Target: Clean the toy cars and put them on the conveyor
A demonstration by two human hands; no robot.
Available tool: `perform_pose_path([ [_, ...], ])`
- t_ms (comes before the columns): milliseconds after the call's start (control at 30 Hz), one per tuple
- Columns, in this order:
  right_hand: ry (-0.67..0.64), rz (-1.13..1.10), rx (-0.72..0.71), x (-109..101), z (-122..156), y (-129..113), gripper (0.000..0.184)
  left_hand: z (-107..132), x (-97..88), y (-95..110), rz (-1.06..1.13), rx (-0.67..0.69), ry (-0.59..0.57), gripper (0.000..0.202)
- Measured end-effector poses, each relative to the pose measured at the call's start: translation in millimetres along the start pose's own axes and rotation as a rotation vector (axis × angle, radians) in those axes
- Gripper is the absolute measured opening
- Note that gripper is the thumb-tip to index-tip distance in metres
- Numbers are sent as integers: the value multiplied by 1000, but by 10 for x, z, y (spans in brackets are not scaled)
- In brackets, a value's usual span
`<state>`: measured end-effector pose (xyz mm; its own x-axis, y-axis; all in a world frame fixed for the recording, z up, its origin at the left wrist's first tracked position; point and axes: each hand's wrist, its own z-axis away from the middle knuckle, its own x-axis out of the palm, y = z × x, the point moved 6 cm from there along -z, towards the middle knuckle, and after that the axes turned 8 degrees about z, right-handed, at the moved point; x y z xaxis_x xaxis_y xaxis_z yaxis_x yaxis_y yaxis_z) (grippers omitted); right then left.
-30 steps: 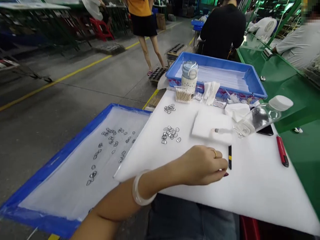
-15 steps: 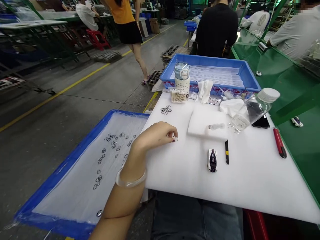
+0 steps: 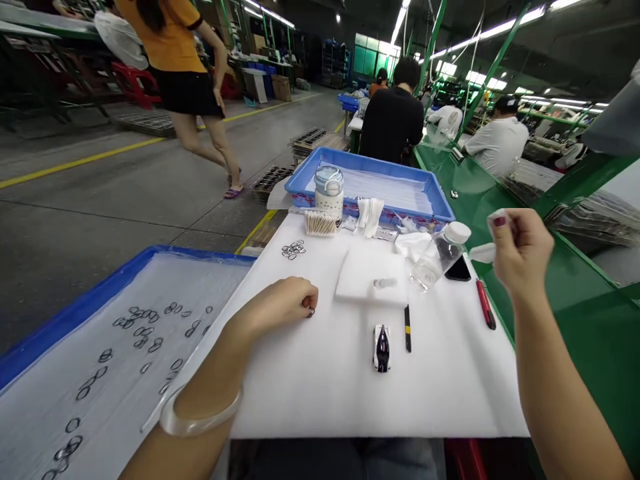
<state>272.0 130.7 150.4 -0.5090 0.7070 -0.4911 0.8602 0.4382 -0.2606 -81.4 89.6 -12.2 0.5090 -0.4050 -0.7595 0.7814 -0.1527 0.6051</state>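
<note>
My left hand (image 3: 286, 299) rests low over the white foam sheet (image 3: 320, 387), fingers curled in. Whatever it may hold is hidden. Raised above the right edge, my right hand (image 3: 523, 250) is closed on a white cloth (image 3: 483, 253), whose ends stick out past the thumb. A small pile of thin dark rings (image 3: 293, 249) lies beyond my left hand. Between my hands sits a white and dark toy car (image 3: 382, 348), with a black stick with a yellow band (image 3: 408, 329) beside it. Behind them is a smaller foam block (image 3: 350, 277) bearing a small translucent tube (image 3: 385, 283).
Cotton swabs (image 3: 321, 223), a lidded cup (image 3: 329, 193), a tilted clear bottle (image 3: 440, 257), a phone (image 3: 458, 269) and a red cutter (image 3: 485, 305) surround the work area. A blue tray (image 3: 367, 160) stands behind. More rings lie on a blue-edged tray (image 3: 165, 280) at left. People sit ahead; one walks.
My right hand has come into view with the white cloth. The view has tilted up and turned right. The ring visible at my left fingertips before no longer shows.
</note>
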Motion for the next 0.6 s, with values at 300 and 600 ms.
perform_pose_path([
  [300, -132, 122, -169, 494, 372, -47, 33, 178, -74, 213, 193, 54, -78, 12],
  [600, 568, -732, 842, 47, 472, 1409, 5, 343, -120, 578, 376, 376, -47, 28],
])
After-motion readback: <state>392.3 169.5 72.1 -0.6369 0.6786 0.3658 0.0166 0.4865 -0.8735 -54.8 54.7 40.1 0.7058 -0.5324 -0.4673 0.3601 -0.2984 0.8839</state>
